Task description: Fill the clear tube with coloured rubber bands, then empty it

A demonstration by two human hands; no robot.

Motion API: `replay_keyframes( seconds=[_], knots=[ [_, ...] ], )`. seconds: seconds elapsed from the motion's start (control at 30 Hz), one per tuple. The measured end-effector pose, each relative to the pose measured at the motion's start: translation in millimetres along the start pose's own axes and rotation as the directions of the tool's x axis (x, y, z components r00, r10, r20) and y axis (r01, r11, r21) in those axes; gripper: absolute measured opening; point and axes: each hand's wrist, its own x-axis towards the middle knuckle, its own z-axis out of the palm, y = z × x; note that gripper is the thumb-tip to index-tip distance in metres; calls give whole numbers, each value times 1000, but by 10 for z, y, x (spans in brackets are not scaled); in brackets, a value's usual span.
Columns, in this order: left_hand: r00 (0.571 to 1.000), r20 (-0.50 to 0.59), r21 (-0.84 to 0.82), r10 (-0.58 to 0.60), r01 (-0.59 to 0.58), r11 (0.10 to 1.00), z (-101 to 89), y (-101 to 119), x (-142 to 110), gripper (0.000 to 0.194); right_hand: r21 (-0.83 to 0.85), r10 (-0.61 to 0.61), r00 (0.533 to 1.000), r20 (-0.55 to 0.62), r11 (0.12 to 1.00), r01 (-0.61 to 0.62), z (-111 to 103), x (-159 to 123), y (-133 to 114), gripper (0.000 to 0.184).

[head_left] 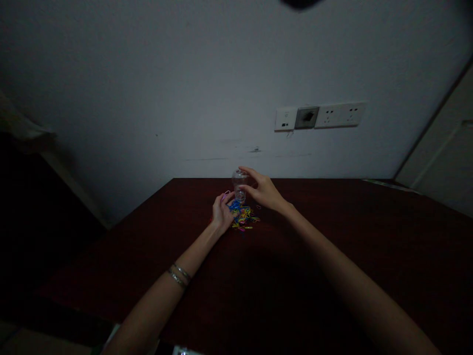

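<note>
A small clear plastic jar [240, 178] with a rounded, bulging top is held above the dark table by my right hand [264, 190]. My right thumb and fingers grip its side and top, and its narrower end points down. My left hand [221, 212] is cupped just to the left of the jar, palm turned up, with blue rubber bands [234, 204] at its fingers. A purple rubber band [226, 194] shows by the left fingertips. Below and beside both hands lies a loose pile of colourful rubber bands [244, 217], mostly yellow, blue and pink.
The dark red-brown table [332, 236] reaches back to a pale wall [207, 98]. Sockets and switches [320, 117] are set in the wall at right. A flat strip [389, 186] lies along the table's back right edge, near a white door or cabinet [443, 153].
</note>
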Motion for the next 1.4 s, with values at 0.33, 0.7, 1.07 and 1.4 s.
replay_keyframes(
  seconds=[0.33,0.7,1.07,1.4],
  knots=[
    [988,55,193,147,-155,969,-35,58,62,39,157,176,982,-65,974,-164,46,15,187,54],
    [964,88,355,249,-264,897,-53,50,40,45,331,332,935,-124,902,-276,43,40,362,56],
    [907,110,461,406,-409,788,-99,21,113,43,426,365,915,-172,865,-264,-24,64,362,58],
    [829,166,650,534,-499,573,-212,185,189,34,482,442,882,-165,816,-319,-106,77,333,60]
  ],
)
